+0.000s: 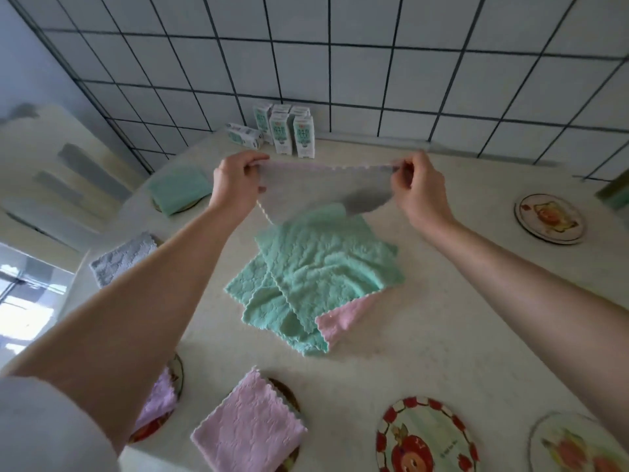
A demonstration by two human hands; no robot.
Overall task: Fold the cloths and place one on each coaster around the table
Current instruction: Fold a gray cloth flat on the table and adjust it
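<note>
A grey cloth with a pink edge hangs stretched above the table. My left hand pinches its left corner and my right hand pinches its right corner. Below it lies a loose heap of green cloths with a pink cloth peeking out underneath. Folded cloths sit on coasters: green at far left, grey at left, lilac partly under my left arm, pink at the front. Bare coasters lie at front right, far front right and right.
Several small drink cartons stand at the back of the table by the tiled wall, one lying on its side. A pale chair back stands off the table's left edge. Something green shows at the right border.
</note>
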